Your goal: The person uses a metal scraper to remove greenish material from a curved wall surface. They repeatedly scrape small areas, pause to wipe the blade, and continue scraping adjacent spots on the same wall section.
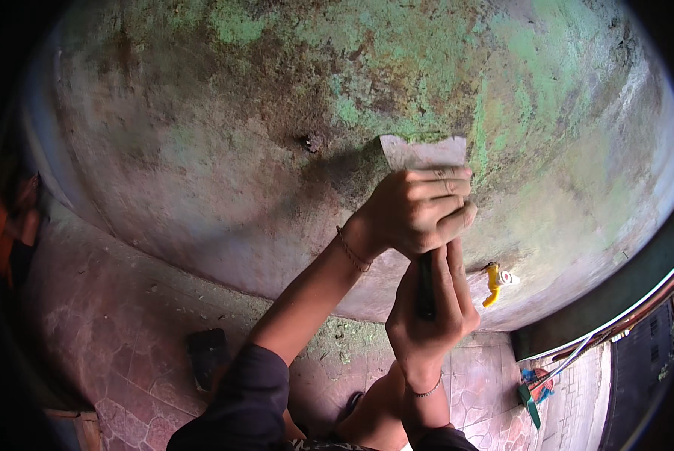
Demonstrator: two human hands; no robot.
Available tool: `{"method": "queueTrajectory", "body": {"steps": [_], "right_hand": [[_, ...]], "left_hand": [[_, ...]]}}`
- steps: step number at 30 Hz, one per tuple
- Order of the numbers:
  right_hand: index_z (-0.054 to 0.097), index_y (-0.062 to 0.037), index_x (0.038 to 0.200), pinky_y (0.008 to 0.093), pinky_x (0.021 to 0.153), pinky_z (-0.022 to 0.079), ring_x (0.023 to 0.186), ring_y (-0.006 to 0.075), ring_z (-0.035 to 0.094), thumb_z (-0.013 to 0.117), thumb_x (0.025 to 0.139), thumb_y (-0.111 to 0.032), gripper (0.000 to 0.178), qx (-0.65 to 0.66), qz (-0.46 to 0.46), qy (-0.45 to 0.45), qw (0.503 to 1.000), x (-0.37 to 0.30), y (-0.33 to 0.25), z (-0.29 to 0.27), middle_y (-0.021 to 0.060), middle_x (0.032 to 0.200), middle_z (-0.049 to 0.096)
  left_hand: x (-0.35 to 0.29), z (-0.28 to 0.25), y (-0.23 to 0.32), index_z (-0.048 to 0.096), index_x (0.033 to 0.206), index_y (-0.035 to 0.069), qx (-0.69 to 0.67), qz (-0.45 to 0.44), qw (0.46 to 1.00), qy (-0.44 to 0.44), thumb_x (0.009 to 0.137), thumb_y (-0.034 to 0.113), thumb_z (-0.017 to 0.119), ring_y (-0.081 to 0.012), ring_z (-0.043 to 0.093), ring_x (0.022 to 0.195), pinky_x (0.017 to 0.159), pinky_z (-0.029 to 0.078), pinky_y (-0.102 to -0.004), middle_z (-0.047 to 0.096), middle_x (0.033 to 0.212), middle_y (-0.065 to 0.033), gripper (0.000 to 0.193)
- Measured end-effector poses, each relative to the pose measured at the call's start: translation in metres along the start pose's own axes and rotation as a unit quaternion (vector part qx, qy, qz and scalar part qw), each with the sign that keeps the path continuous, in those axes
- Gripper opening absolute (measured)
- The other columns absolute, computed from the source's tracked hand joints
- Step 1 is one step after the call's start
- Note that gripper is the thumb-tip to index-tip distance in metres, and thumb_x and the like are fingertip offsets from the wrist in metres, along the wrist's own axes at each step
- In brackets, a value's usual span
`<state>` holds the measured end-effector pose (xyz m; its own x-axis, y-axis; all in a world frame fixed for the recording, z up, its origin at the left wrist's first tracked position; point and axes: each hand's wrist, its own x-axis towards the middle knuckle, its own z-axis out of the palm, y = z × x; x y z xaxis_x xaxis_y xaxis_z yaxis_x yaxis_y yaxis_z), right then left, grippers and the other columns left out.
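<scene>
A broad scraper (425,152) has its flat grey blade edge against the wall (224,150), whose green paint is flaking and stained. My left hand (427,210) is wrapped over the lower blade and upper handle, fingers curled. Below it, my right hand (436,308) grips the dark handle, part of which shows between its fingers. Crumbled green bits sit along the blade's top edge. Much of the handle is hidden by both hands.
A yellow tap (492,284) juts from the wall right of my hands. Paint crumbs (344,338) lie on the stone-patterned floor (126,338) at the wall's foot. A green dustpan or broom head (530,406) is at lower right. A dark stub (314,142) sticks out left of the blade.
</scene>
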<state>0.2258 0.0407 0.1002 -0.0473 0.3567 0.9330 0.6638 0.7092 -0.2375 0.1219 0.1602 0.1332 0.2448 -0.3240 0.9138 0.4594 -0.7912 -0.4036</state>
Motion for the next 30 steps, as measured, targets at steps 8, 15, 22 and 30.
{"method": "queueTrajectory", "body": {"steps": [8, 15, 22, 30], "right_hand": [[0.067, 0.0028, 0.128, 0.0391, 0.079, 0.062, 0.111, 0.0427, 0.071, 0.070, 0.084, 0.007, 0.044, -0.049, -0.042, -0.016, 0.998, 0.003, 0.009, 0.003, 0.0328, 0.129, 0.065], [0.068, 0.0082, 0.126, 0.0401, 0.090, 0.058, 0.117, 0.0429, 0.069, 0.069, 0.085, 0.009, 0.041, -0.035, -0.003, -0.034, 0.999, 0.006, 0.004, 0.004, 0.0341, 0.129, 0.065], [0.066, 0.0069, 0.130, 0.0394, 0.086, 0.059, 0.115, 0.0434, 0.069, 0.069, 0.086, 0.008, 0.044, -0.021, 0.016, -0.041, 0.999, -0.034, 0.002, -0.007, 0.0344, 0.130, 0.064], [0.066, 0.0053, 0.127, 0.0347, 0.063, 0.061, 0.100, 0.0393, 0.075, 0.071, 0.081, 0.004, 0.046, -0.074, -0.025, -0.009, 0.997, -0.054, 0.016, 0.012, 0.0333, 0.125, 0.067]], "left_hand": [[0.002, 0.002, -0.002, 0.071, 0.081, 0.000, 0.021, -0.022, 0.999, 0.023, 0.068, 0.014, 0.069, -0.0293, 0.076, 0.090, 0.087, 0.064, -0.0420, 0.072, 0.083, -0.0113, 0.020], [0.004, -0.004, -0.008, 0.072, 0.082, 0.000, 0.010, -0.018, 1.000, 0.016, 0.070, 0.013, 0.070, -0.0319, 0.076, 0.090, 0.084, 0.065, -0.0425, 0.072, 0.084, -0.0130, 0.018], [-0.025, -0.006, 0.024, 0.072, 0.083, 0.000, -0.030, 0.007, 0.997, -0.072, 0.073, 0.015, 0.070, -0.0264, 0.075, 0.090, 0.092, 0.064, -0.0430, 0.071, 0.083, -0.0105, 0.018], [-0.037, -0.008, 0.018, 0.069, 0.080, 0.001, -0.018, 0.016, 0.997, -0.079, 0.070, 0.013, 0.068, -0.0254, 0.074, 0.088, 0.094, 0.064, -0.0396, 0.068, 0.081, -0.0082, 0.015]]}}
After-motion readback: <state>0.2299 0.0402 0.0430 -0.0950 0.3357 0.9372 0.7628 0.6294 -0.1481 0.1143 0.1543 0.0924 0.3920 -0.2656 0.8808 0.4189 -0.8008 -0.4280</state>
